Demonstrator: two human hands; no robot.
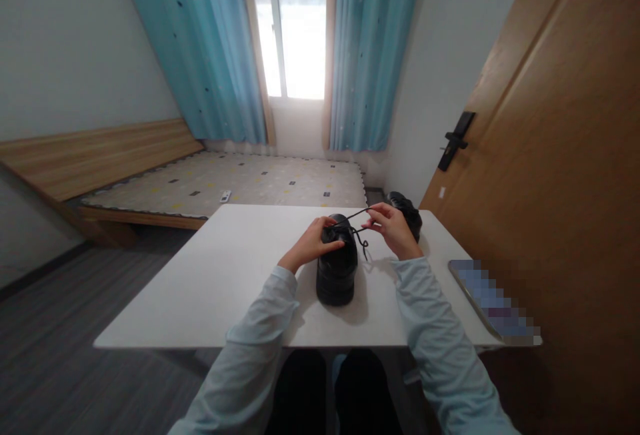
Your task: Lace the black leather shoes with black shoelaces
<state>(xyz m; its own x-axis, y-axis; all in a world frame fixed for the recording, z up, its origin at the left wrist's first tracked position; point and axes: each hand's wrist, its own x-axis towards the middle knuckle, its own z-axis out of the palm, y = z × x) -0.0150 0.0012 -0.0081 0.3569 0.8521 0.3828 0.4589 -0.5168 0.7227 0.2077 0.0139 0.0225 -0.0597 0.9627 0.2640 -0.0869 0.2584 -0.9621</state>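
Left hand pressed down on black shoe, fingers closed over its top. Right hand, just beside, pinched the lace taut between them. Second shoe lay behind right hand.

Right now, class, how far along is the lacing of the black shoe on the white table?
Done: the black leather shoe stands on the white table. In hand: the left hand steadies its tongue area while the right hand pulls the thin black lace taut. Left: no bow shows; the second black shoe lies untouched behind.
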